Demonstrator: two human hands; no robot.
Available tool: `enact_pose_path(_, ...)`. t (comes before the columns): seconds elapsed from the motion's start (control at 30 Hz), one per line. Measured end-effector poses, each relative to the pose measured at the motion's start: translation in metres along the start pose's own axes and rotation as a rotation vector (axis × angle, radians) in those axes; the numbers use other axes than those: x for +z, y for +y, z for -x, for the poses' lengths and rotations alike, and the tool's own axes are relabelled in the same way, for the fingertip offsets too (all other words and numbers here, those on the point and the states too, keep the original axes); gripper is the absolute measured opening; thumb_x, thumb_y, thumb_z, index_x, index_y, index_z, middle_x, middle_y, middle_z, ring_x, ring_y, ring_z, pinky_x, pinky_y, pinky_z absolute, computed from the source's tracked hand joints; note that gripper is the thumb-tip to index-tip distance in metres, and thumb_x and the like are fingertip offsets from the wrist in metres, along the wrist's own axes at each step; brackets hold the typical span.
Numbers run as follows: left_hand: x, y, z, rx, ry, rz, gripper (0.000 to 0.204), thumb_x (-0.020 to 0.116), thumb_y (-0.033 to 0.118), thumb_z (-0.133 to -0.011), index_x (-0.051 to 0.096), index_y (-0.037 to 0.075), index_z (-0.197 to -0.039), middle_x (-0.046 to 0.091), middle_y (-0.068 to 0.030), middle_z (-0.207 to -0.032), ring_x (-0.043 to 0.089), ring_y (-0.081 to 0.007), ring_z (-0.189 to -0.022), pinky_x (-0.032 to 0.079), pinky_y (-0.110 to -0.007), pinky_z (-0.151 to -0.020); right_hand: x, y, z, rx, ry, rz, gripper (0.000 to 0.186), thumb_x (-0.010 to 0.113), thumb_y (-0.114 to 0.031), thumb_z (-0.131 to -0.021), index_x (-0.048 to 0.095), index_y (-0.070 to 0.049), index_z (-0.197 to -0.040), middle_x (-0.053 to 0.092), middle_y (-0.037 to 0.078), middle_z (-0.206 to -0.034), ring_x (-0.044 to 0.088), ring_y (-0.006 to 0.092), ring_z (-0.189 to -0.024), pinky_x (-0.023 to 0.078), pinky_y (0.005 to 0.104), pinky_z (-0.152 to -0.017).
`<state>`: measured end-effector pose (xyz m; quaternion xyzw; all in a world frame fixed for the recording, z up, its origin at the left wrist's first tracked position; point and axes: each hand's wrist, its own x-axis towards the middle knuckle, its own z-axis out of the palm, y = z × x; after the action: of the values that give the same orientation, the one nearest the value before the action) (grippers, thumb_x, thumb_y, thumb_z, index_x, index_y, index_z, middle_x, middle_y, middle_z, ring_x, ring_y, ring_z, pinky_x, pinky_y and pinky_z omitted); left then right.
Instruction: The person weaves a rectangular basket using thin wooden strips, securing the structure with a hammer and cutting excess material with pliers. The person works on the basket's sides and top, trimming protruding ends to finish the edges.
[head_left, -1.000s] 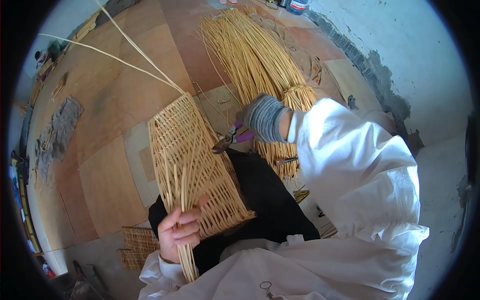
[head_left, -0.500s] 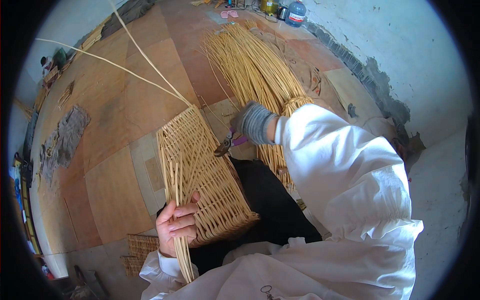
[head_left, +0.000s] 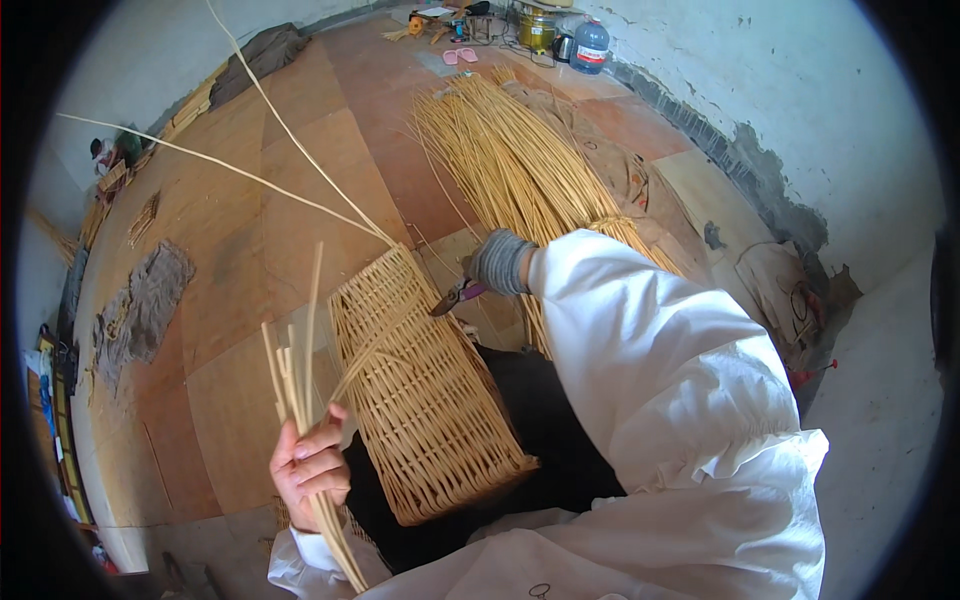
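Note:
A woven wicker basket [head_left: 430,410] lies tilted across my lap on dark cloth, with two long rods [head_left: 290,125] running up and left from its far end. My left hand [head_left: 312,470] is bare and closed around a bunch of wicker rods [head_left: 292,385], just left of the basket. Several rod ends stick up free above the fingers, and some strands slant over the basket's face toward its far right edge. In a grey knit glove, my right hand [head_left: 502,262] grips pruning shears [head_left: 458,297] with purple handles. Their blades are by the basket's far right edge.
A large tied bundle of wicker rods [head_left: 520,165] lies on the floor ahead and right. Crumpled grey cloth [head_left: 145,290] is at the left. Pink slippers [head_left: 460,56], a large water bottle [head_left: 592,47] and a yellow-green container [head_left: 537,30] stand farther back.
My left hand has moved left and down with the rods, whose upper ends now stand away from the basket. The shears stay by the basket's far right edge.

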<state>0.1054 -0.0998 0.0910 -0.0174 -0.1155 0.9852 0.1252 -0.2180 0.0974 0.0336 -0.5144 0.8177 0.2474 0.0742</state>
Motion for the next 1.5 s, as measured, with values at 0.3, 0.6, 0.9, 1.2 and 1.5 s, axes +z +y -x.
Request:
enact_pose_path(0.3,0.013,0.011,0.007,0.046,0.029,-0.025,0.05,0.048,0.022,-0.094,0.024,-0.008,-0.126,0.047,-0.0058,-0.077,0.046,-0.008,-0.052,0.038,-0.019,-0.039,-0.004,0.015,-0.02,0.055,-0.008,-0.009,0.017,0.065,-0.022,-0.076,0.069,-0.012,-0.089,0.068,0.004,-0.082,0.066,0.0218,-0.077,0.047,0.0365,-0.067)
enact_pose_path(0.6,0.022,0.018,-0.001,0.077,-0.023,-0.086,0.048,0.046,0.022,-0.095,0.024,-0.007,-0.127,0.046,-0.0041,-0.075,0.044,-0.0071,-0.05,0.036,-0.018,-0.037,-0.015,0.015,-0.041,0.052,0.093,-0.126,0.02,0.065,-0.019,-0.074,0.068,-0.007,-0.09,0.068,0.01,-0.084,0.066,0.0272,-0.086,0.049,0.0423,-0.07)
enact_pose_path(0.9,0.049,0.018,0.026,0.247,-0.04,-0.288,0.047,0.037,0.025,-0.098,0.02,0.005,-0.137,0.036,0.0004,-0.068,0.032,-0.0057,-0.046,0.03,-0.02,-0.038,-0.013,-0.003,-0.084,0.178,-0.025,-0.053,0.028,0.064,-0.031,-0.079,0.068,-0.016,-0.102,0.067,0.008,-0.095,0.065,0.024,-0.084,0.047,0.0448,-0.064)
enact_pose_path(1.2,0.105,-0.09,0.054,0.046,0.557,-1.328,0.021,0.062,0.012,-0.083,0.057,-0.008,-0.081,0.059,-0.0203,-0.063,0.043,-0.0086,-0.04,0.033,-0.022,-0.035,0.108,-0.077,-0.146,0.25,-0.016,-2.145,0.043,0.066,-0.032,-0.076,0.057,0.005,-0.098,0.064,0.011,-0.085,0.063,0.0244,-0.078,0.049,0.0378,-0.073)
enact_pose_path(1.5,0.25,-0.008,0.047,0.346,0.951,-2.646,0.021,0.045,-0.002,-0.075,0.064,0.005,-0.078,0.058,-0.0022,-0.068,0.054,-0.0149,-0.064,0.043,-0.029,-0.058,-0.098,-0.191,0.078,0.05,0.92,-1.089,0.028,0.061,-0.027,-0.079,0.051,-0.006,-0.094,0.063,0.019,-0.081,0.063,0.0351,-0.073,0.05,0.0427,-0.065)
